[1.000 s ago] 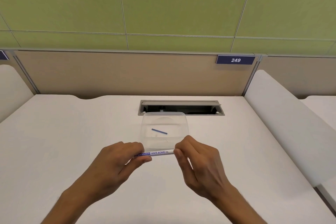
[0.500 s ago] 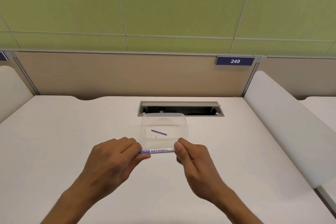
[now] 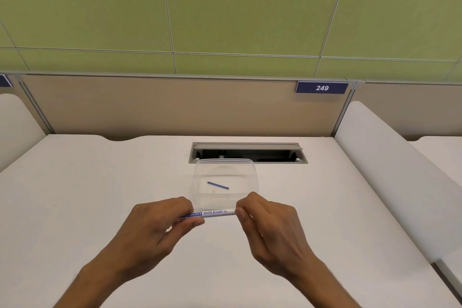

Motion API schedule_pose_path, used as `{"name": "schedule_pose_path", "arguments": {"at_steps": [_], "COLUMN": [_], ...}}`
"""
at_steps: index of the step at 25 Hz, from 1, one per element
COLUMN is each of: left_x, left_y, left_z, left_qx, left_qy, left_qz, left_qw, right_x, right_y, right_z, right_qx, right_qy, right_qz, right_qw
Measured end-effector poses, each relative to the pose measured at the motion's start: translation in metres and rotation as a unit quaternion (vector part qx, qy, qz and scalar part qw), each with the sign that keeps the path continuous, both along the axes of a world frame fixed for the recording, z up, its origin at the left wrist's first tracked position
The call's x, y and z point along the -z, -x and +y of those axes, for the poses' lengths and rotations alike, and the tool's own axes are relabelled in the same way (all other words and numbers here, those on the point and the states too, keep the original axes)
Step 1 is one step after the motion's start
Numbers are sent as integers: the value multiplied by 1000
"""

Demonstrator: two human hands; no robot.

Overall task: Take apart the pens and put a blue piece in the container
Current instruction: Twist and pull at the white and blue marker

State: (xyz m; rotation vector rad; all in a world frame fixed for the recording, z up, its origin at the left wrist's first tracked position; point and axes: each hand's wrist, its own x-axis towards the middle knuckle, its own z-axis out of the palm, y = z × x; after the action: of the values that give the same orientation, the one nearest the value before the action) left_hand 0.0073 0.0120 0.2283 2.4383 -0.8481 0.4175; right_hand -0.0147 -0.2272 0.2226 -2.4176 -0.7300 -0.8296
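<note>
I hold a white board marker pen (image 3: 215,213) level over the desk, white with blue lettering. My left hand (image 3: 160,226) pinches its left end and my right hand (image 3: 268,222) grips its right end, so both ends are hidden by fingers. Just beyond the pen stands a clear plastic container (image 3: 251,170). A thin blue piece (image 3: 217,185) lies inside it on the bottom.
The white desk (image 3: 87,195) has an open grey cable slot (image 3: 248,153) right behind the container. A beige partition with a blue "249" label (image 3: 321,88) closes the back. White padded dividers (image 3: 390,170) flank the desk on both sides.
Both hands shifted slightly with the pen and the right hand's fingers regripped its end. The pen stays in one piece, and the container and blue piece have not moved.
</note>
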Motion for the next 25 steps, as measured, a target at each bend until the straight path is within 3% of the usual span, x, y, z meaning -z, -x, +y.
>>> {"name": "schedule_pose_path", "arguments": {"at_steps": [3, 7, 9, 10, 11, 12, 14, 16, 18, 20, 25], "left_x": [-3, -6, -5, -4, -2, -1, 1, 2, 3, 5, 5], "left_y": [2, 3, 3, 3, 2, 2, 1, 1, 2, 4, 5], "left_z": [0, -2, -3, -2, -2, -2, -3, -4, -4, -1, 4], "left_qx": [12, 0, -14, -21, -25, -28, -28, -23, -20, -18, -12], "left_qy": [5, -57, -106, -126, -140, -143, -129, -103, -63, -28, -31], "left_qz": [-9, -131, -201, -228, -244, -246, -214, -162, -109, -67, -49], "left_qw": [1000, 990, 974, 965, 959, 958, 968, 981, 992, 997, 998], "right_x": [2, 9, 9, 8, 7, 8, 13, 15, 16, 17, 18], "right_y": [-1, -1, -2, -2, -3, -3, -1, 1, 1, -1, -5], "right_z": [-2, 2, 5, 6, 7, 7, 8, 5, 3, 3, 2], "right_qx": [-11, -50, -82, -102, -112, -114, -57, 17, 13, -3, -28], "right_qy": [9, -123, -236, -301, -338, -346, -253, -97, -37, -26, -25], "right_qz": [-17, 126, 256, 327, 376, 394, 309, 137, 32, -5, -4], "right_qw": [1000, 983, 934, 890, 855, 844, 915, 986, 999, 1000, 999]}}
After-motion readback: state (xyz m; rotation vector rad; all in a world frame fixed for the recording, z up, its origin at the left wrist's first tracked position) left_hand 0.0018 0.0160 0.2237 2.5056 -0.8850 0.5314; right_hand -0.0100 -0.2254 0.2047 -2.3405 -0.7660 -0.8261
